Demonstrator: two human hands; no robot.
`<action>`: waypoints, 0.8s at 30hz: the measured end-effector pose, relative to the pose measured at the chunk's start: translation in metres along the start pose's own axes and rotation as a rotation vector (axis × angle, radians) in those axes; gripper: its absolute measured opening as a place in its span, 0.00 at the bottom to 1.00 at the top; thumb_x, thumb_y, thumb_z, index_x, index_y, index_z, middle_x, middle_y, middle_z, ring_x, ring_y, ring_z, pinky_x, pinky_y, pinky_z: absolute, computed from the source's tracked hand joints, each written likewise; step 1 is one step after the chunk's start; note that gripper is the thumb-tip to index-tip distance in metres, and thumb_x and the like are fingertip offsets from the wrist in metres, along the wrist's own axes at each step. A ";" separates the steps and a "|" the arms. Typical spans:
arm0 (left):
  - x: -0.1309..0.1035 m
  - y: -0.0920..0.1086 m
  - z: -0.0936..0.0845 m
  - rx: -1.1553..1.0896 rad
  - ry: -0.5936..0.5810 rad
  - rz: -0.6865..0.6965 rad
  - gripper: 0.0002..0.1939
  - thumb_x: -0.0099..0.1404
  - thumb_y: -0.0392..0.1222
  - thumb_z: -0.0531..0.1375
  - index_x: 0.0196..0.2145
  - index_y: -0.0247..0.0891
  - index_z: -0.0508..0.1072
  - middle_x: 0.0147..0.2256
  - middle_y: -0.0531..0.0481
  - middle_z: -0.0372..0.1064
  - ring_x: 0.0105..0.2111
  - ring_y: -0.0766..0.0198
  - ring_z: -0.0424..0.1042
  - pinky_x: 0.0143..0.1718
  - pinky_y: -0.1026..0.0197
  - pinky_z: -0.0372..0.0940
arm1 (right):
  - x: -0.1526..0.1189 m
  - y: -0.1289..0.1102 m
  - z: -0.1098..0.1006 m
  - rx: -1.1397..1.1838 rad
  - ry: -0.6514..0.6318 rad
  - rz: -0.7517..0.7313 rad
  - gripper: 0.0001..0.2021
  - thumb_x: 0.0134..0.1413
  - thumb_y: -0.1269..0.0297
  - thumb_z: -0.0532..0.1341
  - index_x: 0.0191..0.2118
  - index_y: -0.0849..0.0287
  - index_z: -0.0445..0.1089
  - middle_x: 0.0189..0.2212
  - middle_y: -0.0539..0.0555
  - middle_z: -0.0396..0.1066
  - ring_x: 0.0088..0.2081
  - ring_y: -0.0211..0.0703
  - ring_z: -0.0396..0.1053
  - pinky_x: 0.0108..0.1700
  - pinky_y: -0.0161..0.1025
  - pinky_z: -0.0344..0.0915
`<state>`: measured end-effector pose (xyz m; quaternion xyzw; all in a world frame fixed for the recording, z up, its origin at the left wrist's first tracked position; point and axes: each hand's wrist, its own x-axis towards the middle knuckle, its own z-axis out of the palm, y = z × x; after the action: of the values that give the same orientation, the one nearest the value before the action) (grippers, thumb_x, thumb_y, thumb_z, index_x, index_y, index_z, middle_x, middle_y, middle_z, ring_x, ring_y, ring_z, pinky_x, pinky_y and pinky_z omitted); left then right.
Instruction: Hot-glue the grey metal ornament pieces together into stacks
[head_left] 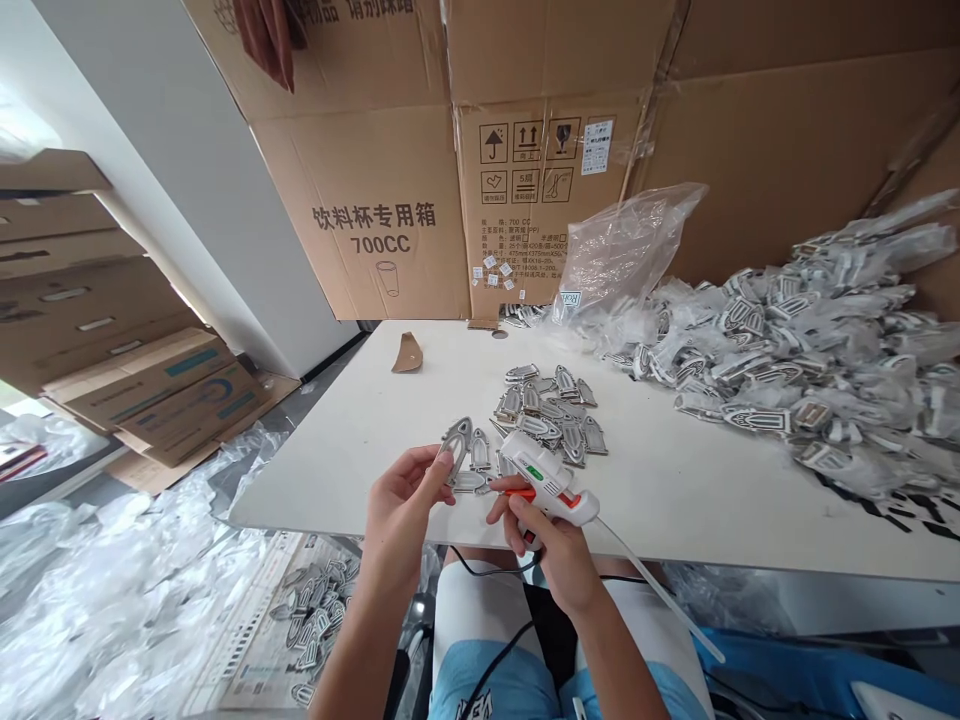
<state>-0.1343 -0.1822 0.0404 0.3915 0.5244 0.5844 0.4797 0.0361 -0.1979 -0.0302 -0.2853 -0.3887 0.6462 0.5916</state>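
Observation:
My left hand (412, 490) pinches a small grey metal piece (457, 440) between thumb and fingers, just above the table's front edge. In my right hand (547, 535) is a white glue gun (546, 474) with an orange trigger; its nozzle points up and left, close to the held piece. A long white glue stick (660, 590) sticks out of its back end, and a black cable hangs below. Several loose grey pieces lie between and behind my hands, and a pile of similar pieces (551, 410) is on the white table (337, 430).
Bagged pieces (750, 350) are heaped at the right, beside a clear plastic bag (626, 250). Cardboard boxes (360, 210) stand behind the table. A cardboard scrap (407, 353) lies at the back left. Plastic wrap (135, 600) and more pieces (319, 610) are below on the left.

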 end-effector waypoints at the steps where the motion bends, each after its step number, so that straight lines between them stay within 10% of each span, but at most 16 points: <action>1: 0.001 -0.001 0.000 0.014 0.009 0.008 0.21 0.57 0.55 0.76 0.40 0.36 0.82 0.34 0.50 0.75 0.27 0.69 0.69 0.32 0.65 0.68 | 0.000 0.001 0.000 -0.007 0.001 0.003 0.12 0.67 0.55 0.67 0.48 0.56 0.82 0.33 0.54 0.78 0.23 0.33 0.57 0.27 0.37 0.54; 24: -0.009 0.005 0.003 0.170 0.020 0.116 0.18 0.64 0.55 0.72 0.38 0.38 0.79 0.34 0.52 0.76 0.26 0.67 0.74 0.32 0.64 0.71 | 0.000 0.010 0.004 -0.168 -0.015 0.088 0.17 0.65 0.47 0.69 0.43 0.57 0.80 0.31 0.51 0.75 0.22 0.31 0.57 0.25 0.35 0.52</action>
<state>-0.1300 -0.1903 0.0458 0.4547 0.5531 0.5687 0.4049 0.0274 -0.1990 -0.0369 -0.3458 -0.4332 0.6389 0.5334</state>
